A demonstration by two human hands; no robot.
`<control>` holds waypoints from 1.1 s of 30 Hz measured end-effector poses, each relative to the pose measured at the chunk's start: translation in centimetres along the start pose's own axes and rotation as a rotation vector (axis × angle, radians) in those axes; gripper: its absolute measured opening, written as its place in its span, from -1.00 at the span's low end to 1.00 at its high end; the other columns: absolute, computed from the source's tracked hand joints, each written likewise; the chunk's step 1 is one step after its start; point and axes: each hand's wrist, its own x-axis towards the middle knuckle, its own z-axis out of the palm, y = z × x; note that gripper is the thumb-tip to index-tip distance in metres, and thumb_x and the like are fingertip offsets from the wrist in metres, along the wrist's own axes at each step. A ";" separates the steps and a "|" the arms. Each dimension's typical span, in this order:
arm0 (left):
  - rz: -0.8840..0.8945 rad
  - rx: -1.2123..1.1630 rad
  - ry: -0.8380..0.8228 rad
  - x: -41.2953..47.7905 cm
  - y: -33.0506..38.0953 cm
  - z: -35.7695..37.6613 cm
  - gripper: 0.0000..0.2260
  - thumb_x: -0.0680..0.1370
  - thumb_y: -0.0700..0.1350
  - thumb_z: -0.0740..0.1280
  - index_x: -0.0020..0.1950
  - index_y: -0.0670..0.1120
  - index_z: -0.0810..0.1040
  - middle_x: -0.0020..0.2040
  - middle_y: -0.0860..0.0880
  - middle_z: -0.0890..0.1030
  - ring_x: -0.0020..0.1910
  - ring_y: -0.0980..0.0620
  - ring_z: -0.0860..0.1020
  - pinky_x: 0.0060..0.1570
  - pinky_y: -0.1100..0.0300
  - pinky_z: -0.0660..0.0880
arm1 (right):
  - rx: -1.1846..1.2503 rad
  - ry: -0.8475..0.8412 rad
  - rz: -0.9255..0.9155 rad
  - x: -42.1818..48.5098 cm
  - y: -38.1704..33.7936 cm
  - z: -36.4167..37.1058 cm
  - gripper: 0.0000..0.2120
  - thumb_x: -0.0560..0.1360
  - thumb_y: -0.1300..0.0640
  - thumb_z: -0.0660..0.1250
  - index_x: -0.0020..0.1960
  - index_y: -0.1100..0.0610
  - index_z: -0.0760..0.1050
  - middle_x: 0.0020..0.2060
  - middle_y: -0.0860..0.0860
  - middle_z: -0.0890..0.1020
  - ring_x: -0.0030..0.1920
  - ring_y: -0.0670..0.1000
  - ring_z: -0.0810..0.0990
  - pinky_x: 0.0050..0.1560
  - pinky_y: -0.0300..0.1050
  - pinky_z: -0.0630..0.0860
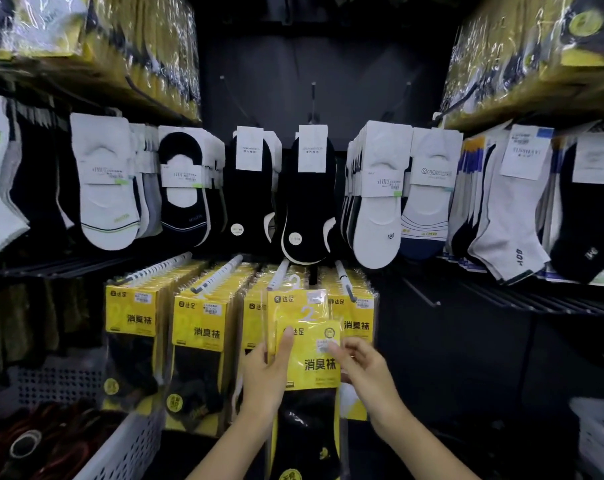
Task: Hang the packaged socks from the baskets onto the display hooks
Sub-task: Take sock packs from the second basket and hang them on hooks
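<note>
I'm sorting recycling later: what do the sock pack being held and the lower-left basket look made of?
The pack: clear glossy plastic film, by its glare, over a yellow card, probably paper. The basket: pale rigid plastic, likely moulded, given its perforated walls.

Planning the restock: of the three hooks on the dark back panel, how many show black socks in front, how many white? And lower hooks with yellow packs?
Panel hooks fronted by black socks: 2
Panel hooks fronted by white socks: 1
Lower hooks holding yellow packs: 4
Total: 7
</note>
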 end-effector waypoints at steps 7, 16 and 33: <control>0.036 0.055 0.016 0.1 0.4 0.3 -0.71 0.51 0.16 0.22 0.01 0.02 0.60 -0.13 0.10 0.47 -0.12 0.26 0.25 -0.51 0.26 0.42 | 0.086 0.089 0.082 -0.4 0.6 -2.1 -0.78 0.53 0.12 0.32 0.02 0.28 0.46 -0.13 0.10 0.71 -0.10 0.06 0.69 -0.03 -0.04 0.61; 0.174 0.146 0.123 1.4 1.7 -3.3 -0.62 0.50 0.18 0.18 -0.44 0.03 0.35 -0.64 0.10 0.27 -0.63 0.20 0.23 -0.58 0.45 0.20 | 0.027 0.328 0.009 2.4 -0.3 -6.3 -0.88 0.52 0.13 0.34 0.01 0.17 0.52 -0.10 0.11 0.71 -0.05 0.09 0.67 0.01 0.02 0.57; 0.191 0.176 0.052 1.1 1.6 -2.9 -0.68 0.53 0.15 0.17 -0.37 0.06 0.41 -0.61 0.09 0.32 -0.58 0.23 0.31 -0.53 0.47 0.24 | -0.148 0.541 0.006 6.1 1.1 -3.2 -0.69 0.39 0.15 0.50 0.02 0.16 0.44 0.03 0.14 0.57 -0.05 0.04 0.55 -0.01 -0.11 0.49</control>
